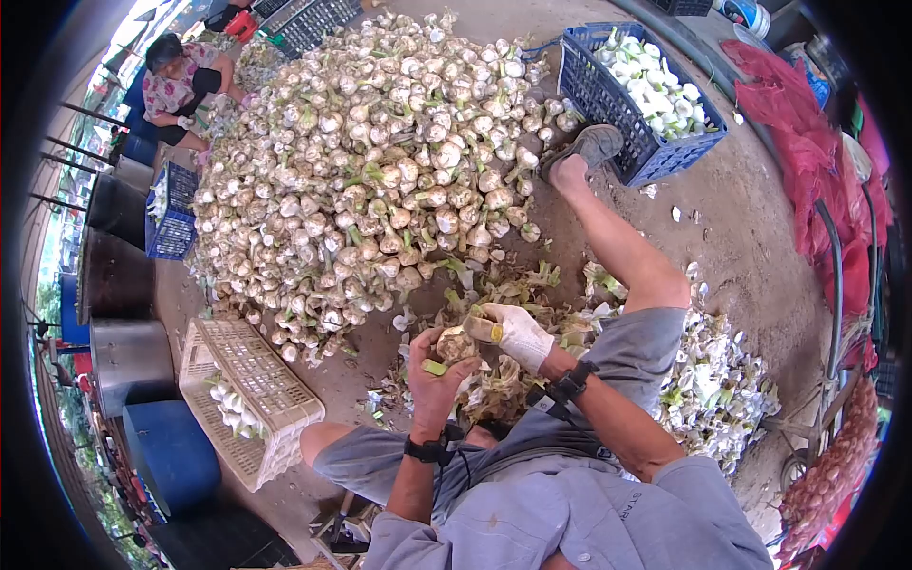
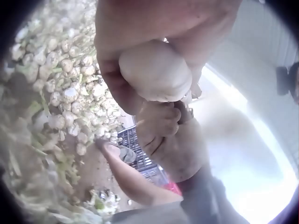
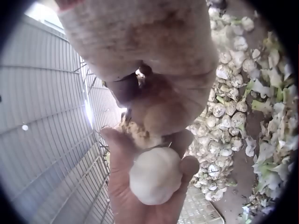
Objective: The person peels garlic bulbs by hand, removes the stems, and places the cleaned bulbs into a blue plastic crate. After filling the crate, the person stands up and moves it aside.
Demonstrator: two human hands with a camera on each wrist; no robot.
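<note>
1. A garlic bulb (image 1: 456,344) is held in the bare left hand (image 1: 435,375), the fingers curled round it from below; in the left wrist view the bulb (image 2: 155,71) is seen wrapped by thumb and fingers (image 2: 114,84).
2. The bulb is found at about 6 o'clock in the head view, just above the seated person's lap, touching both hands.
3. The gloved right hand (image 1: 518,332) is closed round a small tool with a yellowish handle (image 1: 482,329), which is pressed against the top of the bulb.
4. In the right wrist view the bulb (image 3: 155,176) is shown resting in the left palm (image 3: 135,200), just beneath the glove (image 3: 154,51).
5. A large heap of garlic (image 1: 380,171) is spread from 10 to 12 o'clock.
6. A blue crate (image 1: 608,104) of trimmed bulbs is placed at 1 o'clock, touched by the person's shoe (image 1: 591,144).
7. A cream crate (image 1: 249,389) is set at 8 o'clock.
8. Cut stalks and skins (image 1: 712,380) are scattered at 4 o'clock.
9. Another person (image 1: 185,85) is seated at 10 o'clock.
</note>
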